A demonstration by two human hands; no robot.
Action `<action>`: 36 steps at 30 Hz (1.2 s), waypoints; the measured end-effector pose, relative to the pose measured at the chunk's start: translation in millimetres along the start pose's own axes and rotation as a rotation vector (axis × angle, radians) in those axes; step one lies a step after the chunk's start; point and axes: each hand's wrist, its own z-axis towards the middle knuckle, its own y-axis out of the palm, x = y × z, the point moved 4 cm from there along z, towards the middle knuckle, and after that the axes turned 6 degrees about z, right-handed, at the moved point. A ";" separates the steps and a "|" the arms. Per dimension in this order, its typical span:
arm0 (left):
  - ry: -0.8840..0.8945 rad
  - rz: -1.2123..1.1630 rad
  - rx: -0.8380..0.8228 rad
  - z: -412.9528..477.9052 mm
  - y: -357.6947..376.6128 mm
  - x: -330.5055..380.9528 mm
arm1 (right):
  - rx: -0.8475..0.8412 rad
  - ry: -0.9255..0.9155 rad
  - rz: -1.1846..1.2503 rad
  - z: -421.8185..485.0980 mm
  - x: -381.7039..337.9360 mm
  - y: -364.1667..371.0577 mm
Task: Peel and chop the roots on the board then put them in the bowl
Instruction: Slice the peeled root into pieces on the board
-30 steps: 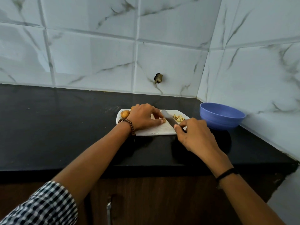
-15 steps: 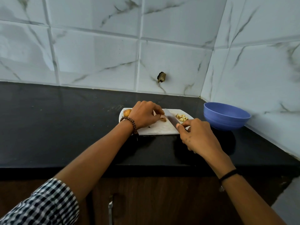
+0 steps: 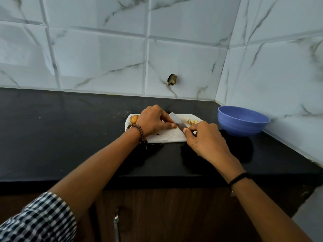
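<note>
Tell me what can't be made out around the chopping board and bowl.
- Root being cut: head view, hidden under the left hand.
- Knife: handle wrapped in the right hand; only the blade shows.
- Bowl: bottom behind its near wall, contents unknown.
- Chopped pieces: too small to count, partly behind the right hand.

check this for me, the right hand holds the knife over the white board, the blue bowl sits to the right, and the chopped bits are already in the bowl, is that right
One slip: the head view shows the chopped bits lying on the board, just right of the knife, not in the bowl. The rest holds: right hand on the knife, bowl to the right.
</note>
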 end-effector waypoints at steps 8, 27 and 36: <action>-0.009 0.028 0.000 0.1 0.3 0.7 | 0.038 -0.033 0.012 6.8 -0.7 4.3; 0.022 0.153 0.073 -4.2 0.8 6.3 | -0.089 -0.071 -0.228 0.6 -23.9 0.1; 0.037 0.119 0.049 -1.3 3.4 1.6 | -0.167 -0.041 -0.189 -17.3 -4.5 -22.8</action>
